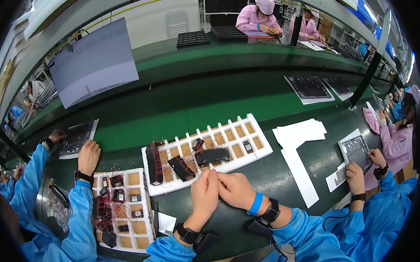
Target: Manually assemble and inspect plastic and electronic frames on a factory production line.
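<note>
My left hand [204,196] and my right hand [237,190] meet at the fingertips, just in front of a long white foam tray [260,153]. Both are closed in a pinch; whatever lies between the fingers is too small or hidden to make out. Inside the tray are rows of small black parts [212,155] with thin dark red wires, stacked side by side. A second white foam tray [143,211], left of my left wrist, holds more such black parts [118,195] and tangled wires [102,208]. A small white paper [166,223] lies beside my left wrist.
White paper sheets [300,135] lie right of the long tray. A co-worker's hands at left touch a black panel [77,137]; another's at right hold a dark laptop housing [357,150]. A green conveyor belt [197,107] runs behind, with more panels [308,88] on it.
</note>
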`<state>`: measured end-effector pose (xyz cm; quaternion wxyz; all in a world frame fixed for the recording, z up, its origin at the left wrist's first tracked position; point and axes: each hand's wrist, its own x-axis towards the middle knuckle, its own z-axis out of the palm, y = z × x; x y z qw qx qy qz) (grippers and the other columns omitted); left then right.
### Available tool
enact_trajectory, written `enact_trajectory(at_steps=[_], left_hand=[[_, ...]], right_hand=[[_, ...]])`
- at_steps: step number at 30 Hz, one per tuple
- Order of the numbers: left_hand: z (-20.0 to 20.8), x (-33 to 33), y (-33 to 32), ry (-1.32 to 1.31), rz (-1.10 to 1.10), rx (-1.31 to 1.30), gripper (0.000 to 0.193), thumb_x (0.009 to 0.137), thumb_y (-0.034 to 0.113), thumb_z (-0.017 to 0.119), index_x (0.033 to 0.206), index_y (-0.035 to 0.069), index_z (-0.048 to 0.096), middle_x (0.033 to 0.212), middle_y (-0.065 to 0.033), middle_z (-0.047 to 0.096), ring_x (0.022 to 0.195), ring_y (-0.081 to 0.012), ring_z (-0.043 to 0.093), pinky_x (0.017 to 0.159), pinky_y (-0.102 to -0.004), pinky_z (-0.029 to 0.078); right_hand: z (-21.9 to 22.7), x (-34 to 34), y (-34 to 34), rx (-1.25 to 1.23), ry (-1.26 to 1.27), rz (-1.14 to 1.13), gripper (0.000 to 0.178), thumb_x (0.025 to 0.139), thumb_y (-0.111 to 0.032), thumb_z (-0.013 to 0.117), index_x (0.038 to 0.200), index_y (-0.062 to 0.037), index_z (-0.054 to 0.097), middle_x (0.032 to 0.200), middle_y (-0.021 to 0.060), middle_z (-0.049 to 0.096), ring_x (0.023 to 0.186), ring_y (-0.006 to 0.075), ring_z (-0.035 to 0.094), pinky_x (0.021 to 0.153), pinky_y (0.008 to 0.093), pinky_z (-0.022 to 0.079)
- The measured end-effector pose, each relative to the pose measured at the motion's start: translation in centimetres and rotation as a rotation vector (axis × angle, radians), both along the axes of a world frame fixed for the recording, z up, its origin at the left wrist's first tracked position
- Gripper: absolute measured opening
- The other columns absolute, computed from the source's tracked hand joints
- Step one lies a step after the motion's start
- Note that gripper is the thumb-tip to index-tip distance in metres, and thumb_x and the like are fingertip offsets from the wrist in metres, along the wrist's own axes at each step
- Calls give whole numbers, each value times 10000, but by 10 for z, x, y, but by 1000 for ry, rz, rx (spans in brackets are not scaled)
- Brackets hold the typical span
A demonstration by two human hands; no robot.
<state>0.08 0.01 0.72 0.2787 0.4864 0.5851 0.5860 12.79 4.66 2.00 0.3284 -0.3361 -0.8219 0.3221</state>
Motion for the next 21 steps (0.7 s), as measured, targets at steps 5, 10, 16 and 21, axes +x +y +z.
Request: enact_trajectory(at_steps=[5, 10, 16, 21], left_hand=[[1, -1, 1, -46, -4, -21, 337, 1082, 250, 534, 869, -6, 582, 654, -164, 580, 594, -159, 500, 580, -377, 444], [0, -1, 0, -17, -1, -19, 346, 1080, 254, 537, 858, -9, 574, 649, -159, 569, 590, -170, 501, 585, -378, 446], [1, -1, 2, -12, -7, 12, 346, 1079, 251, 538, 848, -6, 566, 638, -146, 556, 582, -168, 489, 580, -373, 441], [3, -2, 1, -21, -18, -21, 344, 1081, 248, 537, 848, -4, 564, 642, -148, 560, 588, -156, 489, 577, -368, 439]], right_hand=[[0, -1, 0, 16, 9, -5, 192, 958, -227, 622, 884, -52, 649, 728, 196, 667, 689, 443, 652, 606, 528, 510], [1, -1, 0, -1, 28, 3, 188, 956, -223, 622, 880, -53, 650, 723, 198, 665, 687, 446, 651, 600, 529, 507], [-1, -1, 1, 17, 18, -8, 191, 957, -227, 623, 881, -54, 653, 720, 196, 665, 688, 446, 652, 600, 532, 506], [0, -1, 1, 15, 10, -5, 201, 960, -231, 622, 873, -53, 655, 719, 193, 666, 690, 442, 655, 602, 533, 508]])
